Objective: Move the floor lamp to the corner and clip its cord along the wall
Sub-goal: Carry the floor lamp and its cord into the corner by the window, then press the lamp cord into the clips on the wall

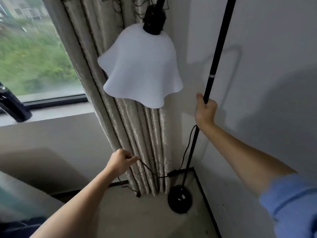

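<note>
The floor lamp stands in the room corner: a thin black pole (pixel 218 48), a round black base (pixel 180 199) on the floor, and a white wavy shade (pixel 140 66) hanging in front of the curtain. My right hand (pixel 205 109) is shut around the pole at mid height. My left hand (pixel 122 162) pinches the thin black cord (pixel 149 170), which runs from the pole down past an inline switch (pixel 172 173) to my fingers, then drops to the floor by the curtain's hem.
A beige pleated curtain (pixel 109 83) hangs left of the lamp, beside a window (pixel 30 57) with a sill. White walls meet at the corner, with dark baseboard (pixel 205 194) along the floor. A dark object (pixel 12 105) rests on the sill at far left.
</note>
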{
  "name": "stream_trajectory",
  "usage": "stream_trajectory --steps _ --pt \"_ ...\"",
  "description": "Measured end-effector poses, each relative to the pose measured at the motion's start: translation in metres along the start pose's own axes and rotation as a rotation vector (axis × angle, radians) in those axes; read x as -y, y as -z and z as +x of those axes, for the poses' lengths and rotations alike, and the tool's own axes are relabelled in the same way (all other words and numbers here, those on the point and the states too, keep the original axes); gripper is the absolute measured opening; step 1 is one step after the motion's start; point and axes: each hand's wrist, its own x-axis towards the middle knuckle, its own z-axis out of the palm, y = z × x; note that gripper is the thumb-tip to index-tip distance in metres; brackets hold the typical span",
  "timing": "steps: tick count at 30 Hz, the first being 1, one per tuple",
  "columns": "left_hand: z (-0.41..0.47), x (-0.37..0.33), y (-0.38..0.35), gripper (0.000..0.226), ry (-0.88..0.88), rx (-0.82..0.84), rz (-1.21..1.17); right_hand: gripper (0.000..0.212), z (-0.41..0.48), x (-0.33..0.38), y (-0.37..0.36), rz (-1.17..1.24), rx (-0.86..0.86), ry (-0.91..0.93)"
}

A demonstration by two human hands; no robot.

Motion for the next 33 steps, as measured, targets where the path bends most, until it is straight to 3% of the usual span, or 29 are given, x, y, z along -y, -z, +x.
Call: stream_trajectory --steps 12,17,22,25,27,33 --pt "0.063 0.006 -0.03 0.053 0.097 0.075 -0.065 0.054 0.044 -0.044 -0.034 0.013 0.156 -0.098" --pt "0.083 0.016 -0.059 0.042 0.142 0.259 -0.183 0.051 0.032 -0.056 -0.041 -0.066 0.272 -0.146" --pt "0.103 0.032 -0.079 0.026 0.11 0.5 -0.184 0.049 0.001 -0.09 -0.019 -0.445 0.378 -0.251" --pt "0.113 0.041 -0.086 0.032 0.05 0.652 -0.181 0.038 -0.031 -0.109 0.006 -0.569 0.326 -0.349" --pt "0.115 0.042 -0.09 0.033 -0.027 0.8 -0.155 0.04 -0.062 -0.121 0.03 -0.618 0.24 -0.457" --pt "0.092 0.03 -0.124 0.03 -0.161 1.01 -0.091 0.042 -0.172 -0.145 0.105 -0.704 0.004 -0.779"
